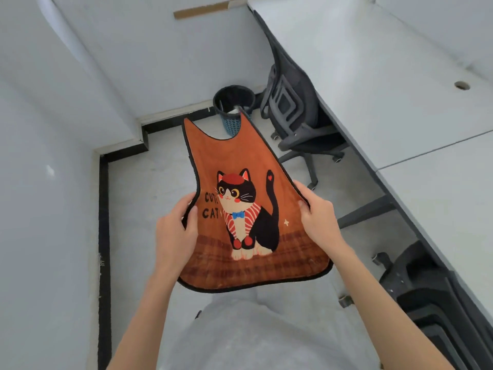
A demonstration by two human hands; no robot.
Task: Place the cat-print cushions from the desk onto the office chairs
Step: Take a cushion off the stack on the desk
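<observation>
The white desk (400, 89) fills the right side of the frame, running as a long slab from the upper middle down to the lower right edge, and no other cushion shows on the part of it in view. Under its near edge sit two black office chairs: the far chair (296, 116) in the upper middle right, pushed in with its back toward the camera, and the near chair (432, 303) at the lower right, only partly in view. A dark wastebasket (234, 105) stands on the floor just left of the far chair. In the middle of the frame, held up in the air over the grey floor (149, 188), is the orange cat-print cushion (240, 188), a flat, thin pad with two pointed corners at its far end. Its long axis runs from the person's body toward the top of the frame, leaning slightly right at the near end, so the notched end points toward the wastebasket and the far chair. The left hand (173, 233) pinches the cushion's left edge, fingers curled round it with the thumb on top beside the printed words; the right hand (317, 212) clamps the right edge the same way. Both hands grip at about the cushion's waist, nearer the broad end. Both chairs lie to the right of the cushion, so the right hand is nearer them, and I judge the carry will swing rightward, probably to the near chair first.
</observation>
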